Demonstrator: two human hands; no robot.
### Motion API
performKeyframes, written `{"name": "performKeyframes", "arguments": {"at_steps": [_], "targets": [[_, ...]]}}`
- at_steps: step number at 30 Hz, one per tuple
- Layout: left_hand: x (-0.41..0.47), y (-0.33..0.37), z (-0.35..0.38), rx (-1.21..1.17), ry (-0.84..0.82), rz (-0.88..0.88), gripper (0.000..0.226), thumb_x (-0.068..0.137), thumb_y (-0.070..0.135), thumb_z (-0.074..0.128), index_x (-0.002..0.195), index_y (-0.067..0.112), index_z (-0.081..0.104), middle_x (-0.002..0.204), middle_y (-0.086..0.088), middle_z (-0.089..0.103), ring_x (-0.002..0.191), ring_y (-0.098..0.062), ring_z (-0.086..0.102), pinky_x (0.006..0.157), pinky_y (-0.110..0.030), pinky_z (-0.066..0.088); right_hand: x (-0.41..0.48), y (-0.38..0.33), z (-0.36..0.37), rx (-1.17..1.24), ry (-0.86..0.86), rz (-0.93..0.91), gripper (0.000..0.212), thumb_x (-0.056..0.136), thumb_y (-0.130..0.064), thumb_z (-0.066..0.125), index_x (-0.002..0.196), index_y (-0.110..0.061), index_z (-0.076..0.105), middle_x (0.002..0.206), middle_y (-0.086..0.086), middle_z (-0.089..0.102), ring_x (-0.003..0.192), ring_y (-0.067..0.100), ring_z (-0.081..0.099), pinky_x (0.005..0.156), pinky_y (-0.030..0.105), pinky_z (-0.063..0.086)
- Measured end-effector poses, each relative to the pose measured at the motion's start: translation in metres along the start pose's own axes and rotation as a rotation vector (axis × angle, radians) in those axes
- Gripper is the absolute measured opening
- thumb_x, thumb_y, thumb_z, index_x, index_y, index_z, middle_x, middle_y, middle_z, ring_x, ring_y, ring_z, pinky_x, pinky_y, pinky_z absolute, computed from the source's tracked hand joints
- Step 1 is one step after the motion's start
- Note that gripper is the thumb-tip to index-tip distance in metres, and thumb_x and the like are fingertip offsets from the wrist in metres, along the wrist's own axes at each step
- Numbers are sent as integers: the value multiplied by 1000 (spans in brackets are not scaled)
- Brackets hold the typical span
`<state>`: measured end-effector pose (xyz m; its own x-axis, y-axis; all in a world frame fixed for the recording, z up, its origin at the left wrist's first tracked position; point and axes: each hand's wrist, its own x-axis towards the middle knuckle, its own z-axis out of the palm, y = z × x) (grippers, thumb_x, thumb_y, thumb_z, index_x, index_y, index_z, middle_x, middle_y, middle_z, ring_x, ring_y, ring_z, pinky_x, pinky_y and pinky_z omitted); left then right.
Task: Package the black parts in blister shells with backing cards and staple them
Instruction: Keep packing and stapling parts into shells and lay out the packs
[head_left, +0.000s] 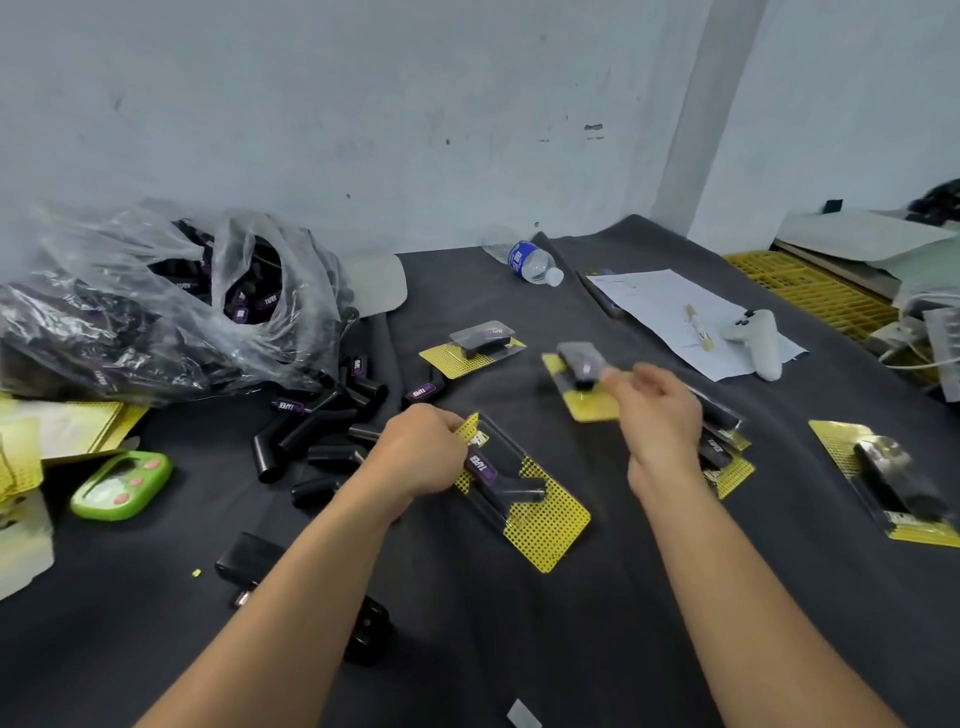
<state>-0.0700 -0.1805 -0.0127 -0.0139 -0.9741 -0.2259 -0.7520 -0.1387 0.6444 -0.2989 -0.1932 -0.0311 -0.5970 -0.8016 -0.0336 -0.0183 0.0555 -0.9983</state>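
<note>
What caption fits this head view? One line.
Left hand grips one blister pack; right hand pinches a second pack.

Left hand (421, 447): grips the upper-left end of a blister pack (524, 493) that lies flat on the dark cloth (519, 623).
Right hand (657, 410): pinches the near edge of a second pack (582, 379), which is motion-blurred.
Loose black parts (322, 431): scattered left of the left hand, beside a clear plastic bag (171, 306) holding more.
Other packs: one beyond the hands (475, 348), one at far right (893, 478).
Left edge: yellow backing cards (78, 426), green timer (122, 483).
Far side: water bottle (535, 265), paper sheet (670, 306), white controller (761, 343).
</note>
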Motion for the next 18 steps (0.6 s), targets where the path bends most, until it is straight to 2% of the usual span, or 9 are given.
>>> {"name": "performKeyframes", "arguments": {"at_steps": [3, 5, 7, 9, 11, 13, 15, 17, 18], "targets": [[-1, 2, 4, -31, 42, 5, 41, 90, 15, 53, 124, 29, 73, 117, 1, 72, 91, -14, 64, 67, -19, 44, 8, -8, 37, -592, -86, -400, 62, 83, -19, 80, 141, -19, 57, 157, 6, 44, 142, 24, 42, 116, 38, 37], [0, 2, 7, -23, 63, 4, 40, 90, 19, 58, 129, 23, 69, 125, -2, 70, 100, -18, 62, 78, -22, 43, 6, -8, 71, -859, -223, -588, 60, 86, -18, 76, 143, -17, 56, 159, 8, 42, 147, 28, 37, 120, 41, 31], [2, 1, 7, 8, 66, 4, 34, 90, 20, 59, 122, 23, 70, 121, -2, 70, 102, -20, 63, 79, -23, 43, 5, -11, 109, -831, -464, -507, 69, 90, -25, 73, 153, -21, 44, 159, 8, 43, 147, 29, 38, 116, 43, 35], [2, 2, 7, 19, 40, 1, 22, 90, 21, 60, 108, 28, 70, 110, 1, 69, 95, -20, 64, 76, -25, 45, 10, -14, 145, -835, -689, -427, 81, 93, -35, 69, 162, -26, 27, 170, 10, 21, 156, 32, 21, 120, 49, 29], [3, 2, 6, 53, 11, 6, 14, 89, 20, 60, 93, 32, 66, 104, 1, 70, 91, -20, 65, 73, -26, 46, 19, -14, 170, -945, -765, -433, 81, 94, -44, 65, 163, -30, 24, 173, 10, 4, 158, 36, 7, 123, 52, 22], [5, 2, 3, 104, -12, 16, 22, 87, 13, 57, 84, 34, 62, 105, -1, 71, 93, -22, 67, 74, -27, 50, 27, -14, 185, -1074, -758, -470, 70, 92, -51, 65, 153, -25, 43, 168, 14, 18, 154, 38, 15, 120, 52, 27], [7, 1, -3, 156, -12, 26, 29, 87, 8, 56, 84, 36, 63, 107, -1, 70, 98, -23, 68, 78, -30, 55, 28, -17, 188, -1129, -748, -532, 49, 87, -50, 71, 123, -18, 62, 142, 14, 49, 137, 35, 40, 108, 43, 39], [8, -1, -6, 191, -1, 55, 34, 87, 6, 57, 92, 36, 71, 108, -1, 73, 100, -23, 69, 83, -30, 56, 25, -23, 175, -1056, -741, -556, 29, 83, -45, 77, 89, -21, 61, 111, 6, 64, 111, 28, 59, 84, 35, 45], [8, -2, -7, 209, 6, 76, 37, 87, 4, 57, 97, 34, 76, 107, -1, 74, 100, -22, 69, 83, -30, 56, 25, -26, 162, -999, -729, -556, 29, 81, -41, 79, 77, -23, 57, 98, 2, 65, 100, 26, 62, 76, 34, 45]]}}
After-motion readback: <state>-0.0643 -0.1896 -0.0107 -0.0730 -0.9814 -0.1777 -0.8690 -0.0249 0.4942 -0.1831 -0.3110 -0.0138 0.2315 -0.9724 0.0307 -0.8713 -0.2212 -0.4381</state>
